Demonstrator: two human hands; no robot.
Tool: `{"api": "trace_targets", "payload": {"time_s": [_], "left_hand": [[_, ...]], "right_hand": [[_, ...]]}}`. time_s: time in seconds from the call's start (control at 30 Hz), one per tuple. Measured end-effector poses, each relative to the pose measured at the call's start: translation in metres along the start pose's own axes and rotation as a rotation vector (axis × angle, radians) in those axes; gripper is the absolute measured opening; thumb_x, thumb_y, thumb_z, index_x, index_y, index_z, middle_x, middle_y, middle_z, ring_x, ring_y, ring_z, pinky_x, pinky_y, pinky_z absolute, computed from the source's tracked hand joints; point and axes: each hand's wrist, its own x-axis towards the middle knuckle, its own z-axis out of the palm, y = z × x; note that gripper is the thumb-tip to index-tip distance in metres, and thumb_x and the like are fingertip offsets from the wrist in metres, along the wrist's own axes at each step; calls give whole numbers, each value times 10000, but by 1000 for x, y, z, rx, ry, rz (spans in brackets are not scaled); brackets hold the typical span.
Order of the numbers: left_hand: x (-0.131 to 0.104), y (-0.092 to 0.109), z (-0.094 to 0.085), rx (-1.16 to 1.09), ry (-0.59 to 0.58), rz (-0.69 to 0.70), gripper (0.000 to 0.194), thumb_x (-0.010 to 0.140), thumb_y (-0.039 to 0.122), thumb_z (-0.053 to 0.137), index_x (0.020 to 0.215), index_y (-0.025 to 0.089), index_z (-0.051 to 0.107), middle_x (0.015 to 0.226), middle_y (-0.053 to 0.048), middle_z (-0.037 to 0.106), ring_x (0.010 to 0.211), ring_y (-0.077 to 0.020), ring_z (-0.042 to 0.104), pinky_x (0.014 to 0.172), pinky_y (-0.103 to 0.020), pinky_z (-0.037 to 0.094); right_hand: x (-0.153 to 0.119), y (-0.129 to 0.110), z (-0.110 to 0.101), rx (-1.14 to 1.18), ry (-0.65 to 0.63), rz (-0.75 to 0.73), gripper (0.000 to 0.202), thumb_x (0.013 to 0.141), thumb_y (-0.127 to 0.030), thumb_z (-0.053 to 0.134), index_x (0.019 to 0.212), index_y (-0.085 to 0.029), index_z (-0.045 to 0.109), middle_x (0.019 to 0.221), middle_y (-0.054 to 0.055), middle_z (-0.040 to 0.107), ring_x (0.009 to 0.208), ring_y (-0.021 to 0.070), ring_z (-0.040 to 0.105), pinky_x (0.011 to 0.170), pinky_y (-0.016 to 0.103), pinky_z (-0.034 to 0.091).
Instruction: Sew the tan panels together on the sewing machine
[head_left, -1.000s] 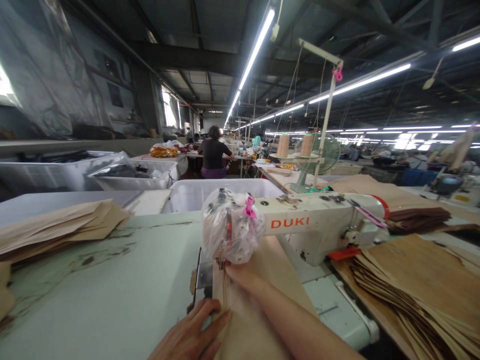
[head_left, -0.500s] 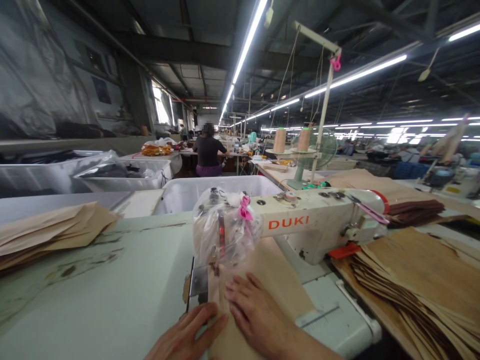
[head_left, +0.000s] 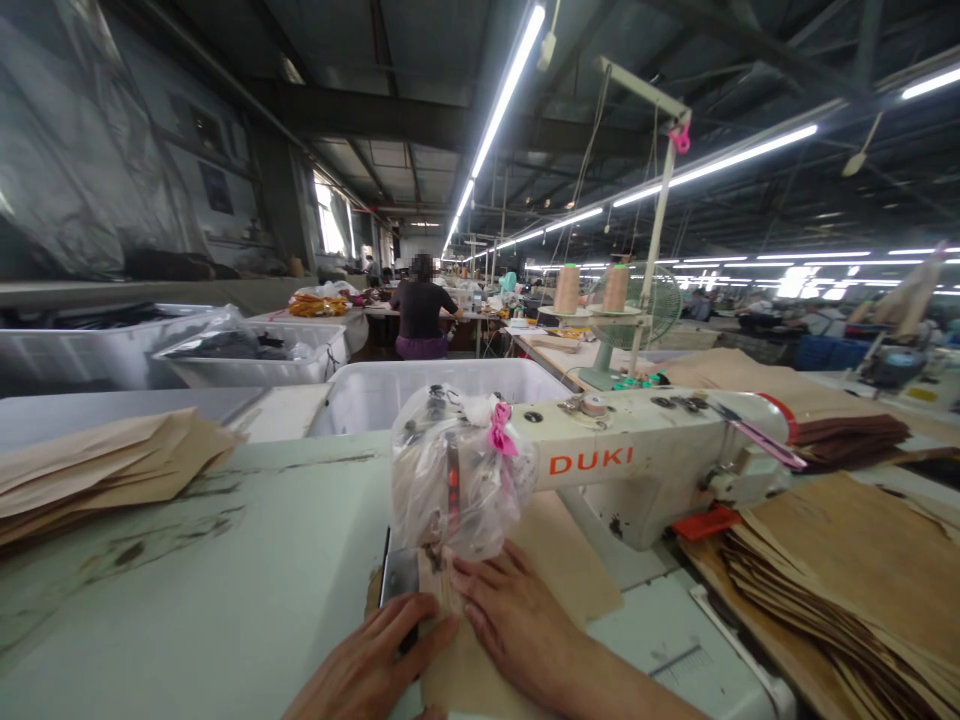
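A beige piece of material (head_left: pixel 574 560) lies under the head of a white sewing machine (head_left: pixel 675 450) marked "DUKI". Clear plastic (head_left: pixel 424 490), tied with a pink band (head_left: pixel 501 430), wraps the machine's head and partly hides the needle area. My right hand (head_left: pixel 525 620) rests flat on the material, its fingertips just in front of the needle area. To its left, my left hand (head_left: pixel 375 650) touches the strip's left edge, thumb and forefinger apart, beside the metal plate (head_left: pixel 401 572).
Stacked tan pieces (head_left: pixel 862 560) lie on the right, and more (head_left: pixel 112 470) on the left. Behind the machine stands a white bin (head_left: pixel 450 375). Thread cones (head_left: pixel 568 290) and a fan (head_left: pixel 660 300) are beyond. A co-worker (head_left: pixel 424 310) sits further back.
The material has slid a little forward under the machine head, with my right hand following it to the plastic. The view has shifted slightly.
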Motion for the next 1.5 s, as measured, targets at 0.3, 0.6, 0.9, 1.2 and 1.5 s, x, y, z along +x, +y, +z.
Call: {"api": "trace_targets", "payload": {"time_s": [0.3, 0.6, 0.9, 1.2, 1.5], "left_hand": [[2, -18, 9, 86, -16, 19, 732, 831, 403, 699, 1497, 279, 424, 1287, -92, 646, 1094, -264, 679, 898, -304, 599], [-7, -30, 31, 27, -24, -53, 754, 855, 457, 656, 1539, 314, 372, 1430, -91, 554, 1229, -315, 608, 980, -399, 571], [-12, -29, 36, 19, -35, -101, 757, 899, 522, 634, 1558, 311, 328, 1432, -96, 541, 1253, -304, 589, 1018, -396, 545], [-8, -25, 32, 0, -56, -156, 775, 889, 509, 671, 1559, 346, 317, 1436, -86, 540, 1262, -303, 584, 1032, -396, 537], [-5, -23, 28, -24, -80, -173, 790, 883, 479, 685, 1563, 350, 303, 1452, -79, 517, 1279, -299, 566, 1055, -395, 519]], "right_hand": [[10, 8, 13, -2, 88, -79, 263, 993, -215, 608, 1245, -270, 660, 1235, -12, 693, 1189, 178, 595, 1137, 338, 372], [16, 7, 9, 6, 65, -10, 421, 988, -192, 603, 1383, -335, 581, 1347, -14, 637, 1302, 196, 539, 1175, 366, 350], [12, 11, 10, -7, 78, 75, 351, 994, -166, 538, 1294, -306, 654, 1290, 9, 669, 1257, 213, 564, 1158, 389, 359], [10, 11, 11, -4, 112, 47, 446, 983, -164, 518, 1395, -323, 583, 1338, 8, 642, 1277, 220, 544, 1153, 390, 350], [11, 13, 12, 7, 105, 44, 403, 991, -177, 512, 1365, -304, 594, 1330, 0, 644, 1271, 218, 538, 1156, 382, 324]]}}
